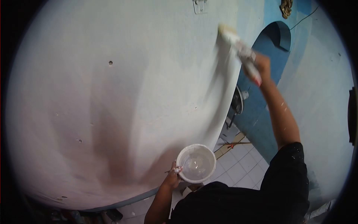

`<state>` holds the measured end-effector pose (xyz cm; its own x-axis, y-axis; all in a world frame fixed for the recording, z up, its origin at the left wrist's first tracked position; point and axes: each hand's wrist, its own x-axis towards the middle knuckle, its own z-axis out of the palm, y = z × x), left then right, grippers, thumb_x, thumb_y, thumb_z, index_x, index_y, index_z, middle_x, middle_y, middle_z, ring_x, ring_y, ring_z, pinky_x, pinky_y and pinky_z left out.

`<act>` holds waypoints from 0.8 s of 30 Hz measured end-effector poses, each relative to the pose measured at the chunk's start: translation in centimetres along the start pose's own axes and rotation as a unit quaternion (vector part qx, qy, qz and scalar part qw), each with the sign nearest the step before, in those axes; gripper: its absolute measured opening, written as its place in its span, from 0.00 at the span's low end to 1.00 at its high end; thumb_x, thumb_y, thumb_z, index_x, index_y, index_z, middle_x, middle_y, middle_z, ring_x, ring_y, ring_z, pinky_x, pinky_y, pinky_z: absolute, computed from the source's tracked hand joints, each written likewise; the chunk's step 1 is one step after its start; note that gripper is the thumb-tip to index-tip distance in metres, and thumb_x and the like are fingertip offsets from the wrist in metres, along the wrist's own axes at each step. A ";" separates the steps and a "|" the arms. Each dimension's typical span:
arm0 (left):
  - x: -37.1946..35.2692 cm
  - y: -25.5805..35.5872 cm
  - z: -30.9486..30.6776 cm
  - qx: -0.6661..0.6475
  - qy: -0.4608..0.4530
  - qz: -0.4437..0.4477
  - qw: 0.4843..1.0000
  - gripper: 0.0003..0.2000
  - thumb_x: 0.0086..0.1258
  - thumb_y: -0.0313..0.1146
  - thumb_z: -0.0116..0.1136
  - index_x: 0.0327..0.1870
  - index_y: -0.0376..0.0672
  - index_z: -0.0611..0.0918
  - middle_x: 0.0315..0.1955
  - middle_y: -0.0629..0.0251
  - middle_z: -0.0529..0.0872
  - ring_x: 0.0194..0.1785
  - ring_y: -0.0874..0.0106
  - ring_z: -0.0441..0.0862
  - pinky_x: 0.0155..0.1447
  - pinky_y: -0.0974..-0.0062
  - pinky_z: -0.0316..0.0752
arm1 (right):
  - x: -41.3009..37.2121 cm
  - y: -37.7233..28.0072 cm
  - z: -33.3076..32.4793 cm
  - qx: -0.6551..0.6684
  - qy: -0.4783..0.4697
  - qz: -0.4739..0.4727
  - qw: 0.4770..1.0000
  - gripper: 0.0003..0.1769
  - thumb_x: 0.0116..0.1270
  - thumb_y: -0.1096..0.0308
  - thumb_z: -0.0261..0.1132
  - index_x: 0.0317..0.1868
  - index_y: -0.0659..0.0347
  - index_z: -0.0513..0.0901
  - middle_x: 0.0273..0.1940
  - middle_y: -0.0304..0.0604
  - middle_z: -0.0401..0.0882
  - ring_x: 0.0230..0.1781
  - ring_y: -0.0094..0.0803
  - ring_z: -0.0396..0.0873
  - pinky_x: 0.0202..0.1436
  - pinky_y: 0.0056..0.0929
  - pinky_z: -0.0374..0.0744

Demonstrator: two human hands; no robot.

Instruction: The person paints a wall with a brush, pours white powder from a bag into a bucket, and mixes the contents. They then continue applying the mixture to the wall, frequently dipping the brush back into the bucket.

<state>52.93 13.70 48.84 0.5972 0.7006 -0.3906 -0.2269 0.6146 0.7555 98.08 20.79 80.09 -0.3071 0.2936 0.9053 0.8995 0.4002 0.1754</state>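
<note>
Brush [238, 46] up on the pale wall [164, 82], bucket [196, 145] down low.

So the brush's bristle end is at the wall's upper right, near a blue arch [276, 37], white tiled floor [238, 164] below; right hand [261, 67] is closed around the handle, left hand [173, 176] has a narrow grip on the bucket's left side, thumb near the rim. Brush runs diagonally, bristles up-left, red-tipped handle end down-right, kinda blurry tbh.
</note>
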 end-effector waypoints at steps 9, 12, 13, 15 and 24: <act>-1.2 1.7 2.0 0.018 0.026 -0.007 0.999 0.34 0.56 0.47 0.58 0.64 0.52 0.57 0.57 0.55 0.68 0.58 0.55 0.72 0.49 0.47 0.76 | -16.9 -9.5 3.1 0.142 -0.306 0.008 0.941 0.12 0.56 0.70 0.61 0.42 0.58 0.83 0.51 0.45 0.80 0.34 0.38 0.83 0.34 0.31 0.81; -1.8 2.6 2.6 0.023 0.036 -0.025 0.999 0.35 0.56 0.46 0.59 0.64 0.52 0.57 0.57 0.56 0.67 0.59 0.55 0.71 0.50 0.47 0.76 | -9.0 -7.3 -0.2 0.145 -0.196 0.004 0.970 0.11 0.55 0.71 0.62 0.40 0.58 0.82 0.47 0.47 0.82 0.34 0.38 0.83 0.34 0.30 0.81; -1.8 2.7 2.3 0.023 0.035 -0.022 0.999 0.35 0.56 0.46 0.60 0.64 0.52 0.58 0.58 0.57 0.67 0.59 0.55 0.71 0.50 0.47 0.76 | -6.4 -6.7 -1.3 0.133 -0.175 0.026 0.975 0.10 0.54 0.72 0.63 0.39 0.58 0.82 0.46 0.48 0.82 0.35 0.39 0.83 0.35 0.30 0.82; -1.8 2.3 2.0 0.020 0.037 -0.016 0.999 0.36 0.56 0.45 0.61 0.65 0.52 0.58 0.58 0.58 0.67 0.59 0.56 0.71 0.51 0.47 0.75 | -2.2 -4.8 -3.2 0.076 -0.052 -0.063 0.994 0.13 0.51 0.75 0.65 0.39 0.57 0.83 0.45 0.47 0.83 0.33 0.38 0.83 0.35 0.30 0.82; -2.0 1.4 0.8 -0.017 0.012 0.030 0.999 0.29 0.63 0.37 0.57 0.65 0.51 0.60 0.58 0.61 0.69 0.63 0.65 0.68 0.62 0.62 0.69 | -10.9 -10.9 2.0 0.046 -0.068 -0.012 0.997 0.14 0.58 0.70 0.58 0.44 0.50 0.83 0.59 0.45 0.75 0.58 0.38 0.76 0.38 0.28 0.80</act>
<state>52.06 12.85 51.10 0.5623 0.7455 -0.3579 -0.2888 0.5826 0.7597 90.99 15.01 67.57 -0.3736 0.3956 0.8390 0.8608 0.4848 0.1547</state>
